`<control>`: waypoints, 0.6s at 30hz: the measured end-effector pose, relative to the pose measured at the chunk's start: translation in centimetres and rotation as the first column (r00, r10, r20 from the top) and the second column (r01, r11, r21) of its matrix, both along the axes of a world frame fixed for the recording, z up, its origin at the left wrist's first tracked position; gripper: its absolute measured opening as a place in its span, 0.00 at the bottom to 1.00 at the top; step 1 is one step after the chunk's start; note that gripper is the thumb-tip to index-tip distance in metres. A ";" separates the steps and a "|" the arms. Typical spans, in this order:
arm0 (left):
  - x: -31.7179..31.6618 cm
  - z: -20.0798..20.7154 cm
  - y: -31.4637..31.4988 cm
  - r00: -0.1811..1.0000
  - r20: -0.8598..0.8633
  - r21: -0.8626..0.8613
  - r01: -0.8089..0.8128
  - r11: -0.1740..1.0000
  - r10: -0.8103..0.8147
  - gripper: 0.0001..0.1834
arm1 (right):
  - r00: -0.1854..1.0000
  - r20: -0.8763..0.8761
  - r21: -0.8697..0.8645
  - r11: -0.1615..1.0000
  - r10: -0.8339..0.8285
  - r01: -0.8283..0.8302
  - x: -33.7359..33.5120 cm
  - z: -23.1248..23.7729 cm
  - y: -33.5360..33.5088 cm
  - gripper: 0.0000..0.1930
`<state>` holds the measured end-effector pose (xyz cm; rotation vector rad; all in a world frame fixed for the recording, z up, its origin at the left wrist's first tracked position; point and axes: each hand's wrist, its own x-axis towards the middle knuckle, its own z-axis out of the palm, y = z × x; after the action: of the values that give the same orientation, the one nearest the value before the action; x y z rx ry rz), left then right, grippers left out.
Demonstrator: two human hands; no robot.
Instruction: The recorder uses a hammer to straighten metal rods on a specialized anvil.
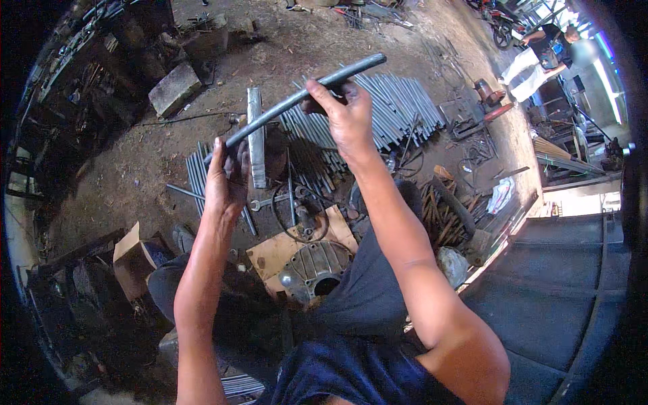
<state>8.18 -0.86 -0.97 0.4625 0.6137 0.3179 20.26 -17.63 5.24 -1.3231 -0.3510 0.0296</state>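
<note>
A grey metal rod (287, 104) is held up in front of me, slanting from lower left to upper right. My left hand (226, 177) grips its lower end, thumb on top and darkened fingers beneath. Nearer its upper end, my right hand (347, 118) is closed round it with the thumb laid along it. Below the rod, an upright flat-faced metal bar (256, 148) stands between my hands. Many similar rods (398, 104) lie side by side on the ground beyond my right hand. A smaller group of rods (196, 177) lies by my left hand.
Between my legs are a cast metal housing (314, 263) on cardboard (270, 253) and a wrench (270, 201). A stone block (174, 90) sits at the far left, an open cardboard box (131, 260) at the near left. Another person (550, 50) is at the far right.
</note>
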 end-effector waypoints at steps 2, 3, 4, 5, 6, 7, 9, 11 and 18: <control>0.1 -0.3 0.1 1.000 0.001 -0.007 -0.004 1.000 0.004 0.15 | 1.000 0.000 0.007 1.000 -0.005 0.005 0.0 0.1 0.0 0.08; 0.0 -0.3 0.2 1.000 -0.011 -0.014 0.014 1.000 -0.014 0.15 | 1.000 0.012 -0.016 1.000 -0.017 0.017 0.1 0.0 0.0 0.09; -0.1 -0.2 0.3 0.999 -0.024 -0.021 0.032 0.999 -0.032 0.15 | 1.000 0.010 -0.012 1.000 -0.011 0.012 0.2 0.1 0.0 0.09; 0.0 -0.3 0.4 0.999 0.030 -0.052 0.026 0.998 -0.025 0.16 | 1.000 0.023 -0.025 1.000 -0.016 0.017 0.2 0.2 0.1 0.10; 0.1 -0.5 0.4 0.999 0.029 -0.050 0.022 0.998 -0.021 0.16 | 0.999 0.037 -0.039 0.999 -0.021 0.023 0.3 0.2 0.1 0.11; 0.1 -0.7 0.6 1.000 0.012 -0.038 0.027 0.999 -0.026 0.16 | 0.997 0.066 -0.062 0.997 -0.038 0.042 0.5 -0.1 0.1 0.12; 0.1 -0.6 0.4 1.000 -0.020 -0.019 0.023 1.000 -0.024 0.16 | 0.997 0.067 -0.065 0.997 -0.040 0.045 0.5 -0.1 0.1 0.12; 0.1 -1.1 0.6 0.999 -0.017 -0.022 0.029 0.999 -0.029 0.16 | 0.997 0.067 -0.070 0.996 -0.043 0.048 0.4 -0.2 0.3 0.12; -0.1 -1.7 0.9 0.997 -0.008 -0.077 0.079 0.994 -0.080 0.16 | 0.978 0.199 -0.151 0.984 -0.068 0.099 -0.2 -0.3 0.9 0.12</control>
<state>8.09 0.08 -2.69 0.4144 0.6148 0.2158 20.05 -16.75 4.96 -1.5034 -0.4646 -0.1450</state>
